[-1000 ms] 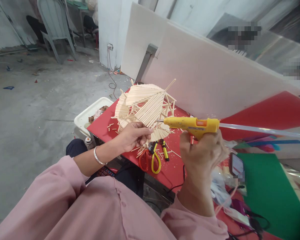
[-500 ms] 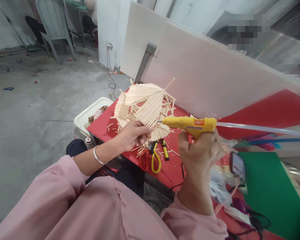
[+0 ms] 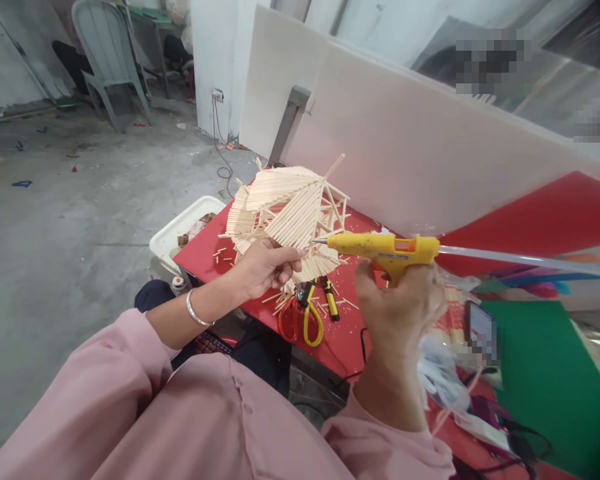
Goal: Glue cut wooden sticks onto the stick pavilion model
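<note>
A model built of thin pale wooden sticks (image 3: 295,220) stands on the red tabletop, its sloping slatted top facing me. My left hand (image 3: 273,267) is at the lower edge of that top, thumb and forefinger pinched together; what lies between them is too small to make out. In my right hand (image 3: 400,300) is a yellow glue gun (image 3: 380,247), gripped by its handle. Its metal nozzle points left and reaches the lower edge of the sticks, close to my left fingertips. A long clear glue stick (image 3: 500,256) protrudes from the gun's back.
Red-and-yellow-handled cutters (image 3: 303,320) and a smaller black-and-yellow tool (image 3: 331,300) lie before the model among stick offcuts. A white tub (image 3: 163,237) stands left of the red table (image 3: 260,310). At right are a phone (image 3: 481,330), plastic bags (image 3: 443,373) and a green board (image 3: 540,373).
The glue gun and right hand have shifted slightly right. My left hand stays at the model's edge, its fingers a little changed. The view has turned slightly.
</note>
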### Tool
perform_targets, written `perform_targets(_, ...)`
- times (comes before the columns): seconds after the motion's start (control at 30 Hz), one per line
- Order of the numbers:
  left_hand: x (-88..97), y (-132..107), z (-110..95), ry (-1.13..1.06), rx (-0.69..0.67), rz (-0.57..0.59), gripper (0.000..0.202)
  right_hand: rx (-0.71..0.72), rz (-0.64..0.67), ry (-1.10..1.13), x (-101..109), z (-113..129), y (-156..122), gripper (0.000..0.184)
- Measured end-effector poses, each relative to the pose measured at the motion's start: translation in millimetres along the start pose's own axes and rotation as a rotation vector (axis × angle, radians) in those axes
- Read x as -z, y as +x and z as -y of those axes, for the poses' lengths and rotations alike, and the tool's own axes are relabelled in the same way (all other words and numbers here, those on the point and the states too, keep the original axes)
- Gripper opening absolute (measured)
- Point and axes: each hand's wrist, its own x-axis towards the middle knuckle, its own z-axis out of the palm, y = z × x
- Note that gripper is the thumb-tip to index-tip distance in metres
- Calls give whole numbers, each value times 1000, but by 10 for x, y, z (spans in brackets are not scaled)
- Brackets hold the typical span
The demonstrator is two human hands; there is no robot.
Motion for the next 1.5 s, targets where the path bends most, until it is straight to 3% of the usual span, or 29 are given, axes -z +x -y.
perform_targets(0.47, 13, 59, -28, -167, 97, -6, 27, 33, -9, -46, -68, -46, -68, 25)
perform_targets(1.07, 26, 74, -29, -180, 86, 10, 21, 31, -27, -27, -60, -30, -45, 25)
perform_targets(1.5, 29, 54, -30, -156, 106, 34, 26, 111, -78, -98, -77, -57, -73, 22)
